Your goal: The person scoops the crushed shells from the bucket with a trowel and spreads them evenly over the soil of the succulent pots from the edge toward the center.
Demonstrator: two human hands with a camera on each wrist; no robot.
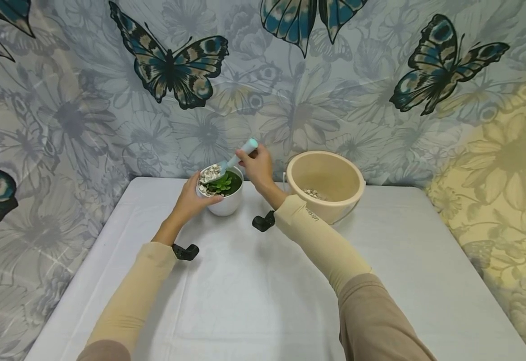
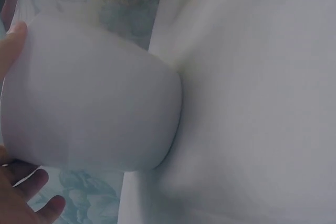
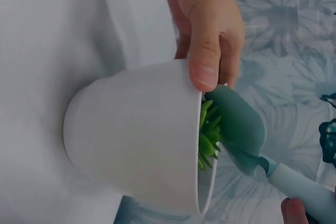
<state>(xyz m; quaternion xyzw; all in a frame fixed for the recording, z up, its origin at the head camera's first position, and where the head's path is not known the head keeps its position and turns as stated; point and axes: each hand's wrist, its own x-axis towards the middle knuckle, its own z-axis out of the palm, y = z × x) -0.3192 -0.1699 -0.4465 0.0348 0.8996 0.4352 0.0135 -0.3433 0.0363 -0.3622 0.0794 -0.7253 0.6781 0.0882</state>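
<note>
- Pebbles [image 1: 206, 176], pale and small, lie heaped on the left side of a white pot [image 1: 225, 203], beside a green succulent [image 1: 224, 182] planted in it.
- White pot stands on the worktop [image 1: 254, 296] near its far edge, left of centre, close to the butterfly-print cloth [image 1: 173, 70] hung behind.
- Left hand [image 1: 192, 198] grips the pot from the left, thumb curled over the rim (the right wrist view shows the thumb tip pressed on the rim's edge) and fingers wrapped round the wall.
- Small scoop [image 1: 235, 159], teal blade and pale handle, is tilted with its blade over the pot's mouth, just above the pebbles and the plant.
- Right hand [image 1: 258, 168] pinches the scoop's handle near its upper end, fingers curled about it, above and to the right of the pot.
- Beige bucket [image 1: 328, 183] sits on the worktop just right of the right forearm, tipped a little toward the person, with a few more pebbles on its bottom.
- Both arms wear beige sleeves, each with a black camera mount at the wrist.
</note>
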